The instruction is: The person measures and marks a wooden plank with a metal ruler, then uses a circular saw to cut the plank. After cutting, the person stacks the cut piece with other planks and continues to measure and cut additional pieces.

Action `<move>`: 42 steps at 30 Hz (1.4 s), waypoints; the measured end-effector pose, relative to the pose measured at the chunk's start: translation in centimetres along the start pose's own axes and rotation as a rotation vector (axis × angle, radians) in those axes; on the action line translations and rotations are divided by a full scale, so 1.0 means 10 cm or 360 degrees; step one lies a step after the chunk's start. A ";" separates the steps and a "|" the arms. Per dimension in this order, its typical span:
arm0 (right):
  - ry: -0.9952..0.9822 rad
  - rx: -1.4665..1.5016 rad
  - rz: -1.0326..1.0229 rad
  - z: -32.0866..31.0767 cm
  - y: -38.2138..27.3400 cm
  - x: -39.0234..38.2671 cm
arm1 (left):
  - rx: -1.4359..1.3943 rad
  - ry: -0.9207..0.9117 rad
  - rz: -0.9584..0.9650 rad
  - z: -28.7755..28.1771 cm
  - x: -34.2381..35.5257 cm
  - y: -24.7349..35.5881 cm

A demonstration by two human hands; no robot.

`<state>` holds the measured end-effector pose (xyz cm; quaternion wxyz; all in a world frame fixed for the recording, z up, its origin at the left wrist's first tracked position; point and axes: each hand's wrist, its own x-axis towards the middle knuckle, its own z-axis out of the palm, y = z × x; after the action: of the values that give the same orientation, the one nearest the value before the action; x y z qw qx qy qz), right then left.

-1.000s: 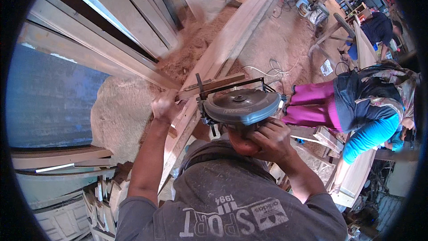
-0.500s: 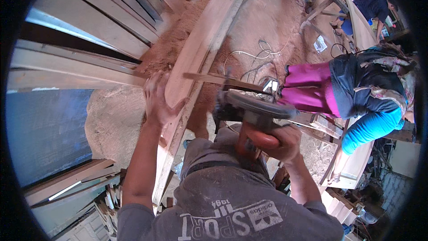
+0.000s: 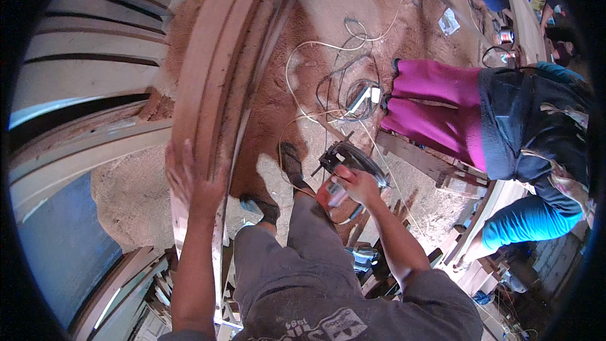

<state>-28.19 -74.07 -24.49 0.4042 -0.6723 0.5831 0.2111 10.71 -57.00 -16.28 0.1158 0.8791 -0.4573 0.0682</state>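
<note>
My right hand [image 3: 361,189] grips the handle of a red and black circular saw [image 3: 331,192]. The saw hangs beside my right leg, apart from the wood, its dark base plate facing away from me. On the left, my left hand [image 3: 192,180] lies spread across a long reddish-brown wooden beam [image 3: 211,76]. Its fingers rest on the beam's left side and the thumb points toward the right edge. The beam runs from near my left side to the far edge of the view, and grooves or seams run along its length.
Cables [image 3: 303,82] loop over the sawdust-covered floor around a white power strip [image 3: 361,100]. A co-worker in magenta trousers [image 3: 435,98] bends over boards at the right. Several planks [image 3: 95,76] lie at the left, above a blue panel [image 3: 69,227]. My feet [image 3: 262,207] stand beside the beam.
The saw in my right hand has gone down and away from my chest, to beside my leg. My left hand stays on the beam. The view has shifted, showing more of my legs and feet.
</note>
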 end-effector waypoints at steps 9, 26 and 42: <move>-0.0137 0.0171 0.0183 1.76 1.33 2.06 | -0.0052 -0.0154 -0.0042 -0.09 0.02 0.04; 0.0422 0.0067 0.0184 3.44 2.66 2.01 | 0.0000 -0.0211 0.0069 0.00 0.16 0.08; -0.0300 0.0265 0.0237 1.80 2.08 -0.77 | -0.0177 -0.0079 -0.0142 0.31 0.03 -0.05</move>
<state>-46.43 -54.99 -35.38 0.4948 -0.5686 0.6063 0.2538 11.32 -57.78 -19.27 0.1560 0.8922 -0.4235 0.0154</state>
